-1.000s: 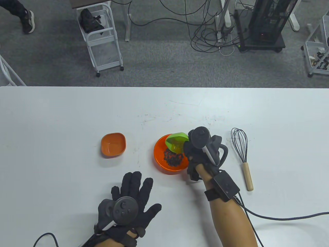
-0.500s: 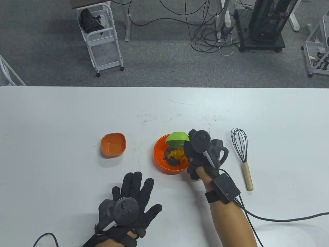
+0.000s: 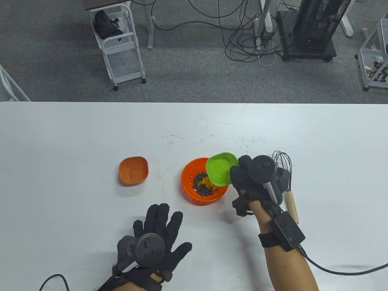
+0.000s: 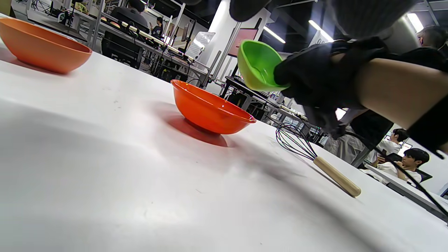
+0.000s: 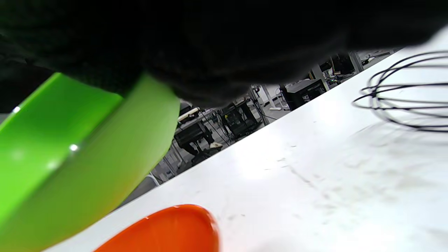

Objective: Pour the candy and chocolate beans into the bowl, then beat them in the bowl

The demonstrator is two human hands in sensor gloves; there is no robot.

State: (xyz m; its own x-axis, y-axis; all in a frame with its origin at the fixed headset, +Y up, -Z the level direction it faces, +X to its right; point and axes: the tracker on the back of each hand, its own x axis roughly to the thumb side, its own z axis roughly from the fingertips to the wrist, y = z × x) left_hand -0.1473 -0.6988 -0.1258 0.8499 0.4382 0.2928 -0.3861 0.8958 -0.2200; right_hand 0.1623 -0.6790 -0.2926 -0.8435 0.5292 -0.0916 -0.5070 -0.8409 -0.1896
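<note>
The orange bowl (image 3: 189, 185) (image 4: 210, 110) (image 5: 168, 229) stands mid-table and holds dark chocolate beans (image 3: 200, 185) with yellow candy (image 3: 209, 182) on top. Above its right rim my right hand (image 3: 242, 178) (image 4: 308, 84) grips an empty green dish (image 3: 220, 168) (image 4: 259, 64) (image 5: 70, 154), tilted with its inside facing up and left. A whisk (image 3: 283, 169) (image 4: 315, 154) (image 5: 402, 94) with a wooden handle lies to the right, partly hidden by that hand. My left hand (image 3: 160, 224) lies flat near the front edge, fingers spread, holding nothing.
A small empty orange dish (image 3: 133, 170) (image 4: 38, 45) sits left of the bowl. The white table (image 3: 75, 136) ends at a far edge; beyond it stand a white cart (image 3: 119, 45), cables and a black rack (image 3: 315, 27). A cable (image 3: 348, 268) trails from my right wrist.
The yellow candy has dropped from the green dish into the bowl. My right hand has since drawn the emptied dish to the right and turned it back up. The left hand stayed put.
</note>
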